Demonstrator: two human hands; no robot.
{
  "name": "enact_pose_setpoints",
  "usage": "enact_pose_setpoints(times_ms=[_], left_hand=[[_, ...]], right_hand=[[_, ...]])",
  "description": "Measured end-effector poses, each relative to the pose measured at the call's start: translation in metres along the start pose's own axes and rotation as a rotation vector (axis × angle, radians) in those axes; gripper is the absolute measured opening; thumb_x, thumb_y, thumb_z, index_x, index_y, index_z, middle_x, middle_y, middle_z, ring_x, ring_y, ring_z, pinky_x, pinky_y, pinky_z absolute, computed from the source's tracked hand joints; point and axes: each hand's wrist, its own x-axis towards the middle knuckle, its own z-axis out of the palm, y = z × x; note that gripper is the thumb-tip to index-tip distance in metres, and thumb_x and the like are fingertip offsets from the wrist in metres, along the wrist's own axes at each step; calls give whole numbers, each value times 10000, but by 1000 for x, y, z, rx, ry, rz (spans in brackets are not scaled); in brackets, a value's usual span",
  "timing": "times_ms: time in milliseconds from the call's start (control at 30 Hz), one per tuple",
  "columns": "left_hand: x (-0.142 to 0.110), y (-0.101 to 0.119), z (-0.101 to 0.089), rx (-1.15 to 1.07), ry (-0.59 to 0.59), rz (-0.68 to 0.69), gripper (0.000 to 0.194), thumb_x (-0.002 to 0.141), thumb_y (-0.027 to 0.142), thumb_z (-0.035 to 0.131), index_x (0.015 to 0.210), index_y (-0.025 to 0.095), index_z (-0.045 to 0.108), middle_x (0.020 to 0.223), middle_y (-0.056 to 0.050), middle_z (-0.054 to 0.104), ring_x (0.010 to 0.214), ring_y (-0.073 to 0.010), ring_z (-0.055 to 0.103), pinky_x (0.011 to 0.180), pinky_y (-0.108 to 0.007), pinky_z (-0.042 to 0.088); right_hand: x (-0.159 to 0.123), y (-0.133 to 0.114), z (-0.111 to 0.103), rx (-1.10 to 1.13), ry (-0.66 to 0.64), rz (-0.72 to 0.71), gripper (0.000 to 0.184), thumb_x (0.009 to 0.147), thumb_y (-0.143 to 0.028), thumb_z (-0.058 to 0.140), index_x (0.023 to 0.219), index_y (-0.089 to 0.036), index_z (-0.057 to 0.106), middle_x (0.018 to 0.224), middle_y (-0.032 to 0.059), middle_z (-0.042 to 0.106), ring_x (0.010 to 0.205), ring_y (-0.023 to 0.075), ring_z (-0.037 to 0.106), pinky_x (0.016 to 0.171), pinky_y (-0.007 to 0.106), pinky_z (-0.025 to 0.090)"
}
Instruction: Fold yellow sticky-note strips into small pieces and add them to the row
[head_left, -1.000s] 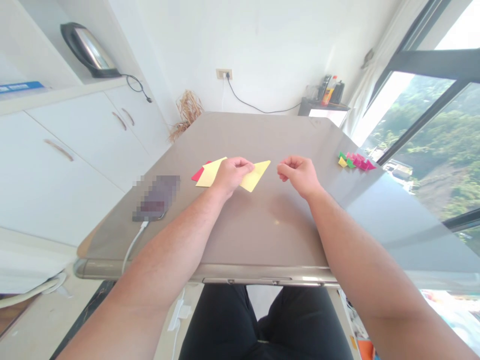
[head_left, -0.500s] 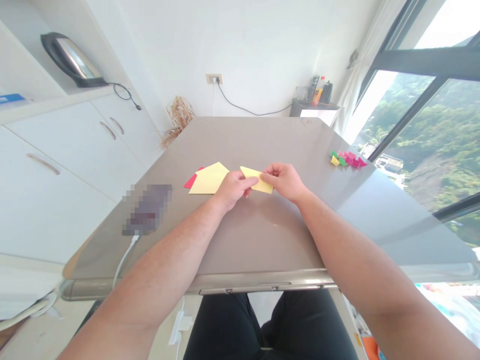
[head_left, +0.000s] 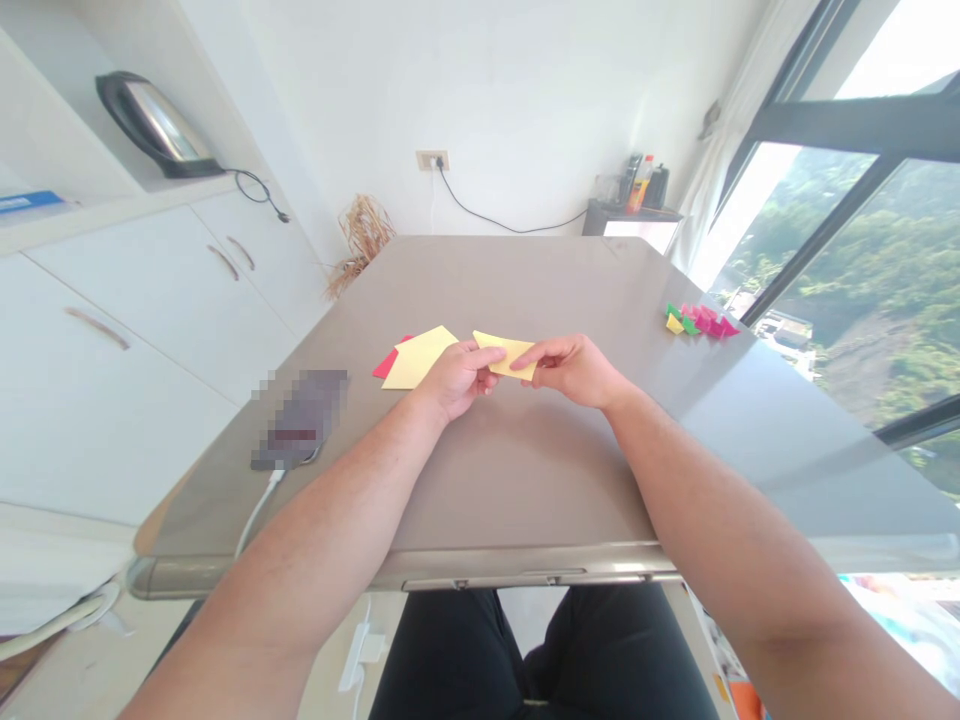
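Observation:
Between my two hands, a little above the grey table (head_left: 517,480), is a folded piece of yellow paper (head_left: 514,353). My left hand (head_left: 459,380) pinches its left part, thumb lying along the near face. My right hand (head_left: 574,368) grips the right end, with fingers over the front and the thumb below. The paper bows slightly between them. Just left of my left hand lie pale yellow sheets (head_left: 417,358), partly covered by that hand. A red sheet (head_left: 388,363) sticks out from under them.
Small folded paper pieces (head_left: 701,321) in green, pink and yellow sit at the table's right. A blurred dark phone-like object (head_left: 300,420) with a white cable (head_left: 255,505) lies at the left. A kettle (head_left: 161,125) stands on the side counter.
My right hand has turned, its fingers now lying over the front of the paper where the thumb was. The yellow paper has shifted slightly left and now curves.

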Motion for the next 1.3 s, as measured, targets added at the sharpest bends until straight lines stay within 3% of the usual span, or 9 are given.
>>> enact_pose_setpoints(times_ms=[267, 400, 633, 900, 1300], left_hand=[[0, -3, -4, 66, -80, -81, 279, 678, 315, 830, 849, 115, 738, 743, -86, 703, 556, -108, 574, 484, -229, 407], [0, -4, -4, 124, -56, -63, 291, 675, 342, 851, 834, 121, 749, 740, -78, 710, 574, -118, 601, 515, -238, 425], [-2, -5, 1, 115, -50, 2, 345, 676, 388, 863, 900, 143, 771, 774, -63, 720, 579, -106, 582, 541, -248, 418], [-3, -9, 6, 120, -63, -10, 359, 680, 427, 868, 892, 155, 769, 800, -62, 713, 623, -120, 590, 559, -257, 413], [-6, -10, 21, 110, 94, 86, 303, 651, 357, 862, 831, 132, 767, 761, -57, 693, 652, -127, 562, 609, -284, 425]], right_hand=[[1, 5, -4, 97, -54, 10, 190, 698, -240, 777, 883, -220, 816, 773, 18, 754, 756, 174, 682, 741, 327, 550], [1, 2, -4, 107, -87, 45, 256, 718, -367, 836, 906, -199, 791, 790, 36, 760, 725, 165, 679, 729, 328, 567], [1, -4, 0, 196, -13, 28, 366, 751, -516, 813, 806, -181, 675, 753, 42, 744, 689, 156, 675, 677, 307, 564], [3, -1, 1, 148, 102, 114, 199, 776, -350, 775, 742, -182, 673, 677, 19, 685, 620, 127, 609, 617, 277, 536], [11, 6, 17, 248, 284, 66, 130, 740, -270, 747, 747, -211, 632, 569, -37, 591, 527, 104, 546, 509, 242, 469]])
